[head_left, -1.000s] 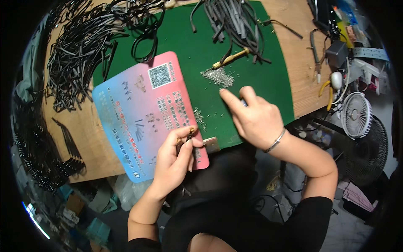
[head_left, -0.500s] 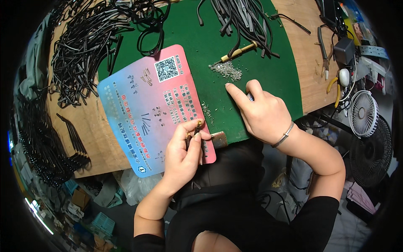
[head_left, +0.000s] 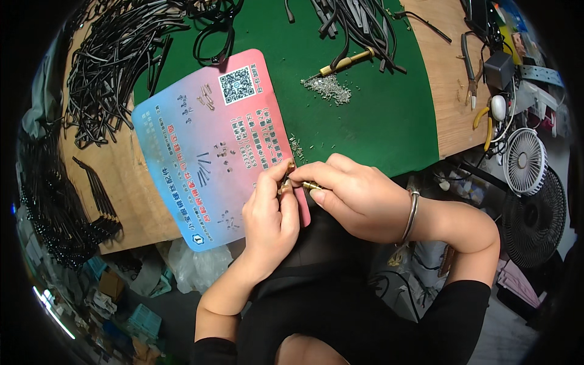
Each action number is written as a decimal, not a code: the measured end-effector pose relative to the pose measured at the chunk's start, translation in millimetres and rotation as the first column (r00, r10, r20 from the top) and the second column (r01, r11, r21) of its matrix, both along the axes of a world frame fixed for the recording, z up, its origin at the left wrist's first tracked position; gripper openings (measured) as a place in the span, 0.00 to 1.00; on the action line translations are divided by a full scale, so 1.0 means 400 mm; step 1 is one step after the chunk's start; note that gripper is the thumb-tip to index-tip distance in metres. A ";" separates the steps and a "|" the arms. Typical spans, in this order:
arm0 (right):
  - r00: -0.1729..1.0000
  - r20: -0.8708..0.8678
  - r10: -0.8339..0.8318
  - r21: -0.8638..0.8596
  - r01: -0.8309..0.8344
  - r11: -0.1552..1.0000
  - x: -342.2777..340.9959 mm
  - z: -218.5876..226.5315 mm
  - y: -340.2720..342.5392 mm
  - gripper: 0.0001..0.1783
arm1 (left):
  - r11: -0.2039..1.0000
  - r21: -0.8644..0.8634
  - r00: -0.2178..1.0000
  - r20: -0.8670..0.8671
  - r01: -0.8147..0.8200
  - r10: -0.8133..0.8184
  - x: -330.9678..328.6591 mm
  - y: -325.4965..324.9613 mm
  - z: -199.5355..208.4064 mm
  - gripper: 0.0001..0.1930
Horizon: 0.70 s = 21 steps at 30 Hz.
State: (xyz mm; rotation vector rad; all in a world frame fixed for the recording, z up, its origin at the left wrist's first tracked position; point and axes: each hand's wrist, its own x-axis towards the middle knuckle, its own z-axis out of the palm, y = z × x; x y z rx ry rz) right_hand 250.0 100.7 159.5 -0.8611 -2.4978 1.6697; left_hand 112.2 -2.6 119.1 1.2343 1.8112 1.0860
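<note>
The person's left hand (head_left: 272, 210) pinched a small dark-and-gold piece (head_left: 290, 166) above the pink edge of a printed mat (head_left: 267, 91). Just beside it, the right hand (head_left: 365, 198) had its fingers closed on a brass-coloured tool (head_left: 312, 185). Beyond them, a heap of tiny metal bits (head_left: 331, 92) lay on the green mat (head_left: 389, 121).

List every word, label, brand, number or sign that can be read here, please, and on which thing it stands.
I do not copy printed wording.
Pink-and-blue mat: red line of characters; dark lines, some with digits.
Same mat: square code, corner emblem.
The smallest print is too small to read.
</note>
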 end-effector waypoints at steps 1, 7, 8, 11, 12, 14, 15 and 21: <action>1.000 0.024 0.003 -0.021 -0.003 1.000 0.000 0.002 0.001 0.12 | 1.000 0.008 1.000 -0.006 0.003 -0.003 -0.001 0.001 -0.001 0.17; 0.992 0.116 0.049 -0.112 -0.036 0.993 -0.010 0.022 0.020 0.16 | 1.000 0.027 0.998 -0.055 0.000 0.001 0.004 0.001 -0.009 0.17; 0.995 0.098 0.033 -0.143 -0.019 0.990 -0.008 0.008 0.021 0.16 | 1.000 0.025 0.998 -0.069 0.008 -0.006 0.004 0.001 -0.008 0.17; 1.000 0.030 0.007 -0.077 -0.004 0.997 0.001 -0.022 0.010 0.16 | 1.000 0.007 0.997 -0.074 0.020 -0.020 0.004 0.003 -0.004 0.17; 1.000 0.002 0.006 -0.029 -0.006 1.000 -0.001 -0.022 0.010 0.17 | 1.000 -0.002 0.997 -0.071 0.020 -0.020 0.004 0.004 -0.002 0.17; 0.978 0.206 -0.020 -0.523 0.127 0.843 -0.010 0.008 0.044 0.17 | 0.999 -0.017 0.999 -0.027 0.038 -0.039 -0.006 0.003 -0.001 0.17; 0.953 0.304 0.007 -0.707 0.220 0.672 -0.015 0.021 0.057 0.18 | 0.999 -0.022 0.999 -0.005 0.050 -0.050 -0.011 0.004 0.000 0.17; 0.952 0.273 -0.136 -0.874 0.305 0.379 -0.009 0.015 0.051 0.20 | 1.000 -0.015 1.000 0.002 0.013 -0.013 -0.007 0.010 0.004 0.16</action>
